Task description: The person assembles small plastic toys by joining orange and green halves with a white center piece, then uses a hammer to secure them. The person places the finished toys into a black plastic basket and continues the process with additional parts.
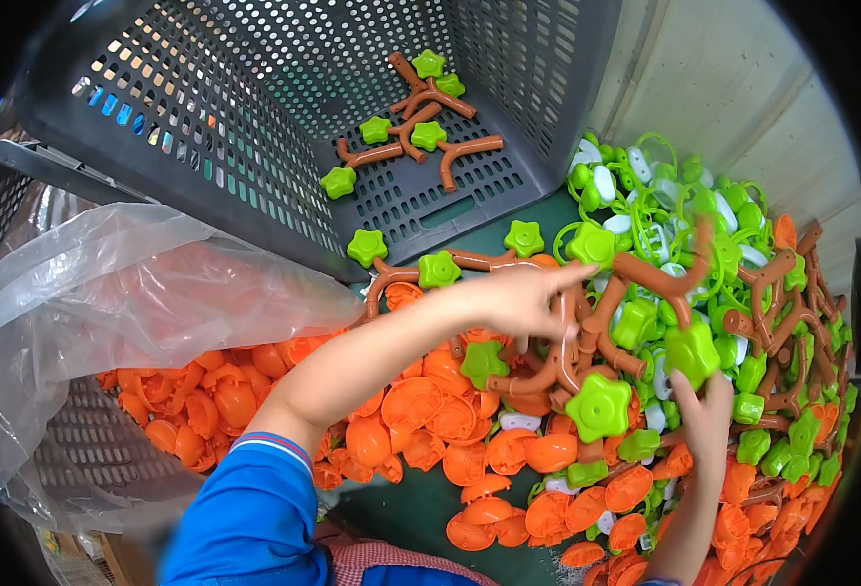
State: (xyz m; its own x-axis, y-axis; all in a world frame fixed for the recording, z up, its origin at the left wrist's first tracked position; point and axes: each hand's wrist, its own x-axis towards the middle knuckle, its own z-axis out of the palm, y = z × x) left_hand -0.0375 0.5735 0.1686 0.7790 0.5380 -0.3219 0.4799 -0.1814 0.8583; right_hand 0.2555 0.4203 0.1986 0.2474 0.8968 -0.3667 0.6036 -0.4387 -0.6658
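Observation:
My right hand (706, 408) pinches a green star-shaped plastic knob (691, 354) on one end of a brown Y-shaped plastic branch (657, 277). The branch is raised above the pile, and its upper arm is smeared by motion. To the left, my left hand (526, 305) is over other brown branches, its index finger stretched toward the held branch and its fingers apart. I cannot tell whether it touches the brown piece (569, 356) beneath it. Another green star knob (597, 407) lies just below, and one more (591, 243) sits beyond the index fingertip.
A dark grey perforated crate (523, 190) at the back holds several knobbed branches. At left, clear plastic sheeting (147, 283) drapes over another crate (89, 439) with orange shells (225, 391). Green-and-white parts (635, 186) heap against the pale wall (723, 88); orange shells lie in front.

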